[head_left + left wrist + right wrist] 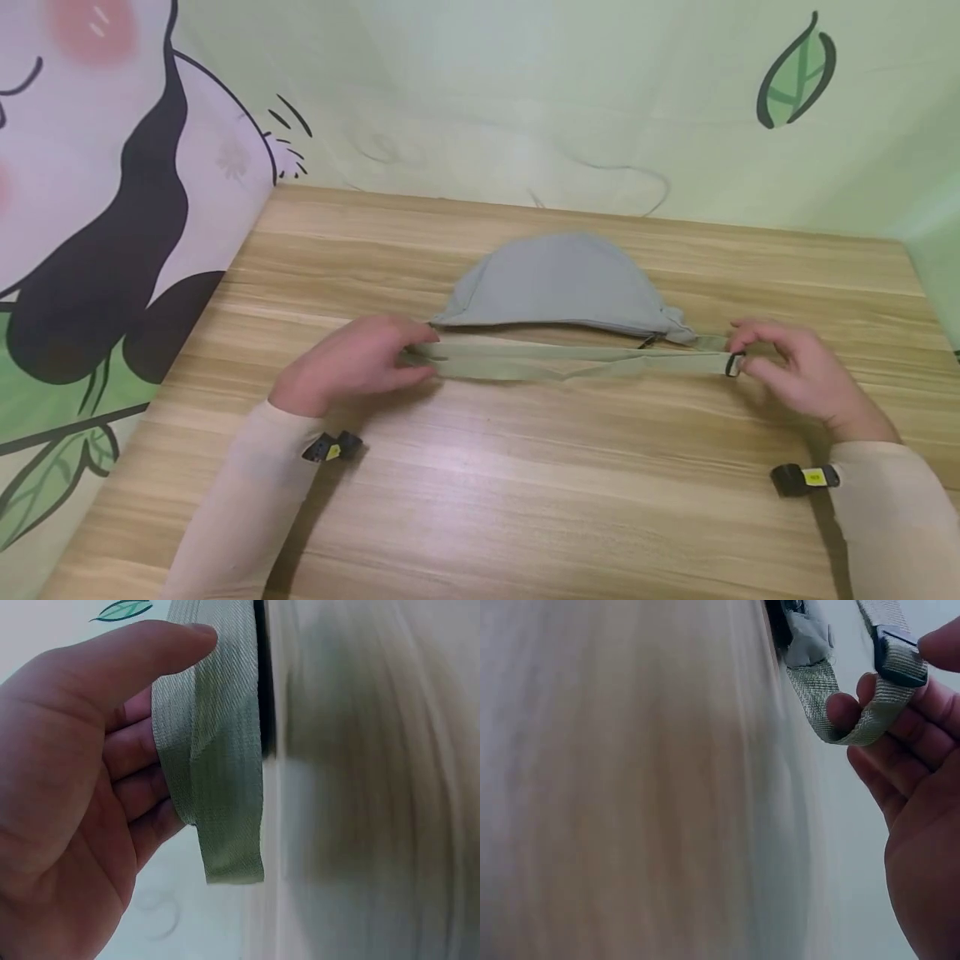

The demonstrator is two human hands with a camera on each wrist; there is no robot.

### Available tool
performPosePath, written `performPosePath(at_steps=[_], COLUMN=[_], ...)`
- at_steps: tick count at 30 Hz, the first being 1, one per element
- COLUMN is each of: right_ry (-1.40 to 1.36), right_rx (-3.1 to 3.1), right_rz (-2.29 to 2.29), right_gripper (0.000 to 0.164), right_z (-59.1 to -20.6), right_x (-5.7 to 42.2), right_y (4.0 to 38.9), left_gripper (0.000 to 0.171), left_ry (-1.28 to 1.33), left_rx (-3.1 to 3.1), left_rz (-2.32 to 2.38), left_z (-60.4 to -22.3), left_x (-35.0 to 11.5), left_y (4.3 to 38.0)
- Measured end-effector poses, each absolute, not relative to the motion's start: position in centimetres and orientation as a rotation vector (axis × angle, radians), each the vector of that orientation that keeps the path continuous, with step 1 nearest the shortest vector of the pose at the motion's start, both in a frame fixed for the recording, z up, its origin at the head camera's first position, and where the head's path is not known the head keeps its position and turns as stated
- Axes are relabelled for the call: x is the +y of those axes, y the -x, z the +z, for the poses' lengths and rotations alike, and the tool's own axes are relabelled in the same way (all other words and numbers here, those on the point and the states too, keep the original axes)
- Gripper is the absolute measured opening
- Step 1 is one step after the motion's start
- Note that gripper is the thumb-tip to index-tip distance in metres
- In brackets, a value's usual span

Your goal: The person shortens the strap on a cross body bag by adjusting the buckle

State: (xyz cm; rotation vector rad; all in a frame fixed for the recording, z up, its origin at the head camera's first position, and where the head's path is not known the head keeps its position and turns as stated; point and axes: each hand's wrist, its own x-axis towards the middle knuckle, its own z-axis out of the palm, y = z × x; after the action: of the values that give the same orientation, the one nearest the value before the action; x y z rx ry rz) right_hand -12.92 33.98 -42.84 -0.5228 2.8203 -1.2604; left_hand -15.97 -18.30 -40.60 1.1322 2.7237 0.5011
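A grey waist bag [555,283] lies on the table with its curved side away from me and its zipped edge facing me. Its pale green webbing strap [517,369] runs doubled in front of it, stretched sideways between both hands. My left hand [360,362] pinches the folded left end, thumb on top and fingers behind; a loose tail of webbing [232,847] hangs past the fingers in the left wrist view. At the other end my right hand [802,375] grips the strap at a black slider buckle [900,656], with a fingertip inside the strap's loop.
The wood-grain table [480,517] ends at a pale green printed wall cloth [465,100] along the back. A cartoon panda print [97,233] covers the left side. Small black cameras sit on both wrists.
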Motion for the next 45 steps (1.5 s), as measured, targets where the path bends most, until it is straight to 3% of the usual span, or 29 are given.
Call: performPosePath(at_steps=[4,12,19,30,33,37,45], right_ry=[0.535,0.617,0.690,0.962,0.877,0.568,0.417], right_rx=[2.841,2.792,2.806,2.870,2.843,2.813,2.794], right_rz=[-1.109,-1.181,-1.102,-0.775,-0.807,-0.988,-1.359], right_gripper=[0.010,0.016,0.023,0.024,0.019,0.010,0.009], right_z=[-42.5,-42.4,-42.1,-42.5,-42.5,-42.1,-41.7], right_x=[33.6,33.7,33.9,32.9,33.2,34.0,35.4], right_y=[13.2,13.1,12.9,13.1,12.9,12.4,12.2], left_gripper=[0.024,0.017,0.037,0.050,0.042,0.034,0.043], left_ry=[-1.157,-1.253,-1.277,-1.233,-1.173,-1.123,-1.077], left_rx=[2.704,2.718,2.692,2.759,2.745,2.691,2.568], left_rz=[0.541,0.597,0.685,0.499,0.531,0.673,0.892], left_z=[-40.4,-41.0,-41.4,-41.8,-41.9,-42.0,-42.3], left_x=[-18.3,-18.3,-19.3,-19.5,-19.7,-20.3,-21.2], left_y=[16.3,17.0,17.3,17.7,17.9,18.1,18.5])
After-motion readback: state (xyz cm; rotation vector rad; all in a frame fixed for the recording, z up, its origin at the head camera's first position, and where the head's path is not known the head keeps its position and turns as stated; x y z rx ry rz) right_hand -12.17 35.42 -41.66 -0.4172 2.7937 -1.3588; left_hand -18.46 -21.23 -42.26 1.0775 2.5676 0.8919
